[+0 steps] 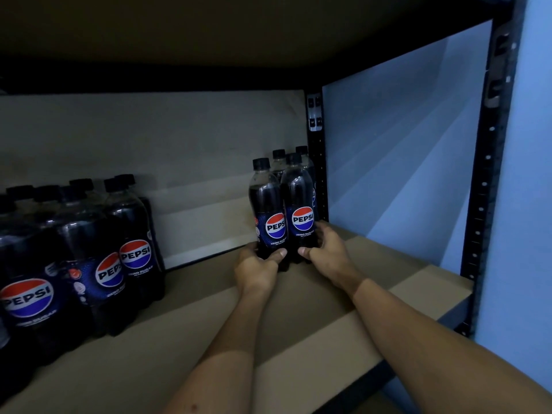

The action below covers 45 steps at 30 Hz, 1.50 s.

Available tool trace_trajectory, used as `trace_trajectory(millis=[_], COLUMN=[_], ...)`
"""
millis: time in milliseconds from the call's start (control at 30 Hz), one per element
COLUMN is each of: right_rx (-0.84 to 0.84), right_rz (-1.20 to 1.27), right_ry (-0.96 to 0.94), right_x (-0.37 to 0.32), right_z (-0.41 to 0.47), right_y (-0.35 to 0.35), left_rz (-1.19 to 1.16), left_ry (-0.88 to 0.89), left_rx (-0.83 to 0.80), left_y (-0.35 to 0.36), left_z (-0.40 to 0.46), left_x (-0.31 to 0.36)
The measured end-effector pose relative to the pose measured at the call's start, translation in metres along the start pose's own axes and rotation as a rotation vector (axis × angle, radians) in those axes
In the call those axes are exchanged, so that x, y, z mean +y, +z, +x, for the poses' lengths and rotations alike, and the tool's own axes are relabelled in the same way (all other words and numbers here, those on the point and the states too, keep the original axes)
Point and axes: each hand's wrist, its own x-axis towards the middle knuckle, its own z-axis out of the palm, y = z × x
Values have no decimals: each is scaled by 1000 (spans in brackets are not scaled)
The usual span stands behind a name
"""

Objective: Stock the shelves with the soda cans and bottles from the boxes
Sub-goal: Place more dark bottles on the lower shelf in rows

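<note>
— Bottles: who's got them?
— Left hand grips the left Pepsi bottle low down, right hand grips the right Pepsi bottle; both stand on the brown shelf by the black corner post.
— Anything behind?
— Two more caps, dim, probably bottles. A wrapped pack sits well apart, left.

You've got the brown shelf carrying a pack of Pepsi bottles standing at left and four upright bottles back right, well apart
</note>
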Motion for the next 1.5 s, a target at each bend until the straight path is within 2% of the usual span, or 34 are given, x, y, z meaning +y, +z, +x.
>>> trace_trajectory(millis=[800,1067,1267,1500], right_rx=[2,31,180,19], right_rz=[4,-19,-186,-124], right_ry=[-2,40,156,93], right_x=[-3,-11,-31,-59], right_z=[-3,-18,-57,-108], right_y=[0,0,9,72], left_rz=[33,18,39,122], left_ry=[-1,-24,-137,-109], left_rx=[18,-35,38,260], left_y=[-3,-15,-52,-140], left_z=[-7,-19,-33,-56], left_x=[7,11,7,1])
